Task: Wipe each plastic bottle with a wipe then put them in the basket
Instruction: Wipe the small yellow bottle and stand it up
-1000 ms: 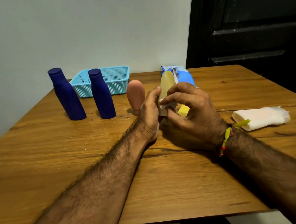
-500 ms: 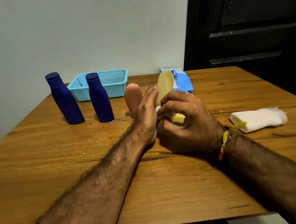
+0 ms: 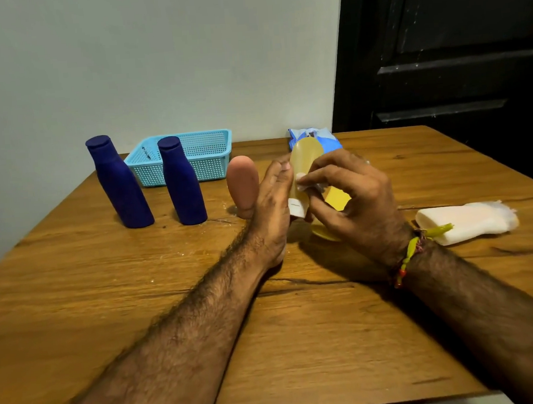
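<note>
Room light is moderate and even, coming from overhead and slightly in front. The wall reads flat grey-green without glare. The bench carries a soft sheen and short, diffuse shadows beneath the hands. The door at right is very dark, showing specks and faint highlights. Wide-angle bending curves the bench edges. Focus is mildly soft throughout.

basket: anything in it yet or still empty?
Almost empty: no bottles in the basket. Both blue bottles and the pink bottle stand on the table in front. One small dark item lies inside; cannot tell what.
</note>
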